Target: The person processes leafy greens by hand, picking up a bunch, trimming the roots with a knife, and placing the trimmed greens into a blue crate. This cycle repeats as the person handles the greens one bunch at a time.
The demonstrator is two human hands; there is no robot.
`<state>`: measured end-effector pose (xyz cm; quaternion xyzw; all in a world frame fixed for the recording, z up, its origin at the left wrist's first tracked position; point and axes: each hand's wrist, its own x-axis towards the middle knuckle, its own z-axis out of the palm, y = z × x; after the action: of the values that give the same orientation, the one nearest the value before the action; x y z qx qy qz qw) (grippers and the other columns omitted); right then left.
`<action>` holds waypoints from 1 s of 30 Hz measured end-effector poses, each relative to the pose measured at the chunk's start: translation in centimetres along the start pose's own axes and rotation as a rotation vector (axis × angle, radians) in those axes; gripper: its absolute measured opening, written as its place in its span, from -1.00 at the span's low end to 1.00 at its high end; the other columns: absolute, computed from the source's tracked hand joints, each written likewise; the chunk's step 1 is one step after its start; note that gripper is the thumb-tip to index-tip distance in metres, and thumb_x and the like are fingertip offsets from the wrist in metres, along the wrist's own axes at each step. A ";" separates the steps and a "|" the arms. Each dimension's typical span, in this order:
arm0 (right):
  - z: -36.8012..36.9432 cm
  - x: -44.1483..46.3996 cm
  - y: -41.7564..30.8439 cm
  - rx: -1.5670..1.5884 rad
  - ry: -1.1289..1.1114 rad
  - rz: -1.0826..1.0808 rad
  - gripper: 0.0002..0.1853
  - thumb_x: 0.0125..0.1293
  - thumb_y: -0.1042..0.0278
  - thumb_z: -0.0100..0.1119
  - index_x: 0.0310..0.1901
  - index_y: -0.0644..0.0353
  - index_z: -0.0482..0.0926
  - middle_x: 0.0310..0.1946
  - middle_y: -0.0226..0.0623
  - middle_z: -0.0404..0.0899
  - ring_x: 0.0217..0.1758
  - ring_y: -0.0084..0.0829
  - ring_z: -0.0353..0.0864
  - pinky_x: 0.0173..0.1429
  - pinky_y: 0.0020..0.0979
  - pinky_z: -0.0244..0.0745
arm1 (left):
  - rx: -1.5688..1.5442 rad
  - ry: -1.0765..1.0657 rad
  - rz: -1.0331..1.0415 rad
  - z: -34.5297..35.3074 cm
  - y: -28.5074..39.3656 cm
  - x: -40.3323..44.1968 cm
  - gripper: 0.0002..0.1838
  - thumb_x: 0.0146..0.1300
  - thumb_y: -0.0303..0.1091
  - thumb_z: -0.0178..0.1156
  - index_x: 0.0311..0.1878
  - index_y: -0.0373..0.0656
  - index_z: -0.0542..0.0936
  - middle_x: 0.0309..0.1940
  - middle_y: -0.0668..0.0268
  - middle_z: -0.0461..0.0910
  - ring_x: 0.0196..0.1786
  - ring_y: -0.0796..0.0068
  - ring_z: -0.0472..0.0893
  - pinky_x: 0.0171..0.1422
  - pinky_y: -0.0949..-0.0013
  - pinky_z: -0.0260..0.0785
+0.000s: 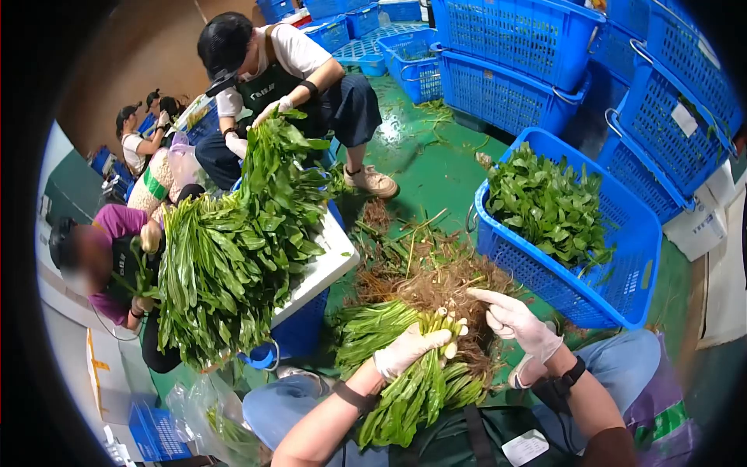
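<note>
We had our left hand (410, 350) closed round the leafy bunch (412, 401) beside the root pile (436, 282), right hand (520, 321) loosely spread, empty as far as visible; leaves looked light, limp, easily bruised, best gripped by the firmer pale stems (445, 321).

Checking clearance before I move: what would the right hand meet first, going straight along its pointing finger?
The right hand would probably meet the brown roots first, beyond its fingertip, though depth is unclear and it might pass above.
</note>
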<state>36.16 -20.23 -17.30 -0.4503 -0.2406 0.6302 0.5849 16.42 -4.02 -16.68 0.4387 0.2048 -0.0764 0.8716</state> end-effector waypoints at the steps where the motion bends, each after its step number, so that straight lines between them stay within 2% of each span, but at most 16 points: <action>1: 0.2 0.2 0.7 0.001 -0.022 -0.007 -0.39 0.42 0.19 0.09 0.41 0.25 0.21 -0.47 -0.65 0.23 -0.49 -0.78 0.13 -0.48 -0.70 -0.01 | 0.013 -0.040 0.010 0.1 -0.4 0.2 -0.49 0.29 -0.07 0.26 0.18 -0.21 0.49 -0.38 0.41 0.60 -0.39 0.61 0.53 -0.32 0.53 0.37; 3: 0.5 0.4 1.0 -0.007 -0.061 0.033 -0.32 0.39 0.19 0.16 0.41 0.31 0.16 -0.40 -0.60 0.31 -0.40 -0.75 0.24 -0.41 -0.68 0.11 | 0.051 -0.097 0.022 0.3 -0.5 0.5 -0.49 0.27 -0.03 0.28 0.13 -0.20 0.52 -0.39 0.40 0.59 -0.38 0.61 0.54 -0.33 0.54 0.37; 4: 0.5 0.6 1.5 -0.017 -0.028 0.051 -0.31 0.37 0.17 0.20 0.40 0.32 0.17 -0.28 -0.53 0.45 -0.31 -0.74 0.34 -0.30 -0.66 0.25 | 0.035 -0.100 0.011 0.7 -0.4 0.4 -0.50 0.26 -0.01 0.29 0.10 -0.18 0.54 -0.39 0.40 0.59 -0.38 0.60 0.54 -0.34 0.53 0.38; 6: 1.4 0.4 0.9 -0.024 -0.005 0.097 -0.34 0.37 0.16 0.22 0.37 0.31 0.24 -0.15 -0.46 0.53 -0.21 -0.72 0.42 -0.16 -0.64 0.34 | 0.057 -0.092 0.009 0.9 -0.7 0.4 -0.52 0.27 0.00 0.27 0.08 -0.16 0.54 -0.39 0.40 0.59 -0.39 0.60 0.54 -0.34 0.54 0.39; 9: 2.3 0.4 0.0 -0.168 -0.017 0.044 -0.38 0.36 0.16 0.23 0.34 0.30 0.30 -0.08 -0.45 0.54 -0.15 -0.72 0.45 -0.11 -0.65 0.35 | 0.043 -0.126 0.038 0.8 -1.1 0.4 -0.54 0.28 -0.01 0.26 0.06 -0.17 0.54 -0.41 0.40 0.58 -0.40 0.62 0.52 -0.37 0.55 0.35; 12: 2.0 0.1 -0.2 -0.109 -0.031 0.027 -0.45 0.35 0.19 0.23 0.28 0.28 0.40 -0.13 -0.51 0.55 -0.15 -0.72 0.45 -0.11 -0.65 0.36 | 0.070 -0.193 -0.016 1.2 -0.7 0.2 -0.61 0.34 -0.11 0.21 0.10 -0.16 0.54 -0.45 0.43 0.54 -0.44 0.61 0.49 -0.37 0.53 0.35; 13: -0.1 0.7 0.9 -0.216 -0.024 0.071 -0.49 0.37 0.15 0.19 0.25 0.26 0.44 -0.20 -0.56 0.57 -0.18 -0.74 0.44 -0.14 -0.64 0.36 | -0.012 -0.257 0.001 1.1 -0.7 0.3 -0.61 0.34 -0.11 0.21 0.08 -0.19 0.54 -0.46 0.42 0.53 -0.44 0.61 0.48 -0.37 0.53 0.33; 14: -1.8 1.1 1.5 -0.299 0.086 0.077 -0.53 0.40 0.08 0.13 0.19 0.23 0.50 -0.31 -0.59 0.55 -0.31 -0.75 0.40 -0.24 -0.65 0.33 | -0.009 -0.277 0.032 1.0 -0.3 0.0 -0.63 0.33 -0.15 0.22 0.06 -0.22 0.55 -0.46 0.41 0.53 -0.43 0.60 0.49 -0.36 0.51 0.34; 16: -9.3 2.4 8.0 -0.465 0.552 0.187 -0.53 0.41 0.06 0.08 0.22 0.19 0.49 -0.40 -0.64 0.48 -0.42 -0.79 0.31 -0.35 -0.71 0.22 | 0.108 -0.280 0.050 0.8 0.5 -0.2 -0.61 0.31 -0.16 0.25 0.08 -0.23 0.55 -0.43 0.38 0.55 -0.40 0.58 0.51 -0.32 0.49 0.37; 19: -4.9 0.6 3.5 -0.239 0.533 0.203 -0.55 0.40 0.14 0.08 0.24 0.16 0.46 -0.44 -0.66 0.40 -0.45 -0.80 0.26 -0.41 -0.74 0.14 | 0.069 -0.190 0.038 0.3 0.3 -0.5 -0.60 0.24 -0.29 0.30 0.10 -0.26 0.54 -0.32 0.37 0.60 -0.34 0.58 0.55 -0.27 0.47 0.41; 20: -2.1 0.4 1.4 -0.230 0.378 0.119 -0.51 0.39 0.16 0.09 0.30 0.15 0.41 -0.42 -0.68 0.37 -0.43 -0.83 0.25 -0.44 -0.76 0.10 | 0.043 -0.151 0.037 0.2 -0.3 -0.5 -0.59 0.21 -0.35 0.33 0.11 -0.26 0.54 -0.27 0.37 0.61 -0.32 0.58 0.56 -0.25 0.46 0.42; 22: 1.9 0.0 -1.0 -0.268 0.155 -0.070 -0.51 0.38 0.17 0.14 0.28 0.18 0.45 -0.39 -0.64 0.38 -0.41 -0.77 0.29 -0.28 -0.68 0.28 | 0.097 -0.095 0.072 0.6 -0.7 -0.2 -0.60 0.15 -0.27 0.40 -0.01 -0.22 0.54 -0.31 0.37 0.56 -0.39 0.55 0.55 -0.35 0.46 0.42; 24: 3.2 0.6 -1.0 -0.358 0.049 -0.105 -0.56 0.35 0.20 0.19 0.19 0.26 0.52 -0.36 -0.57 0.49 -0.33 -0.72 0.40 -0.16 -0.58 0.39 | 0.212 -0.087 0.010 1.1 -0.5 -0.1 -0.63 0.14 -0.37 0.38 -0.01 -0.23 0.54 -0.29 0.38 0.57 -0.43 0.56 0.55 -0.34 0.45 0.43; 25: 3.8 1.0 -0.3 -0.325 0.091 -0.067 -0.57 0.34 0.20 0.22 0.15 0.28 0.53 -0.32 -0.52 0.54 -0.31 -0.72 0.45 -0.18 -0.57 0.42 | 0.168 -0.110 -0.001 0.8 -0.8 0.3 -0.56 0.11 -0.47 0.38 0.08 -0.24 0.52 -0.10 0.29 0.65 -0.38 0.54 0.59 -0.31 0.45 0.49; 27: 4.6 1.3 -0.1 -0.227 0.112 0.001 -0.59 0.30 0.22 0.29 0.07 0.32 0.56 -0.21 -0.38 0.65 -0.30 -0.70 0.55 -0.28 -0.58 0.47 | 0.132 -0.111 -0.013 0.8 -1.1 0.4 -0.57 0.12 -0.47 0.37 0.07 -0.24 0.53 -0.12 0.29 0.65 -0.37 0.52 0.60 -0.29 0.44 0.50; 30: 5.2 1.4 -0.9 -0.227 0.114 -0.001 -0.62 0.29 0.26 0.29 0.05 0.32 0.57 -0.24 -0.40 0.65 -0.37 -0.71 0.54 -0.35 -0.61 0.46 | 0.077 -0.101 -0.013 0.8 -1.2 0.4 -0.61 0.16 -0.45 0.34 0.07 -0.25 0.54 -0.17 0.26 0.65 -0.35 0.47 0.64 -0.24 0.42 0.53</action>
<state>32.30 -17.54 -14.47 -0.5485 -0.2770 0.5720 0.5434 16.63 -5.38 -17.24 0.4661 0.1602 -0.1117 0.8629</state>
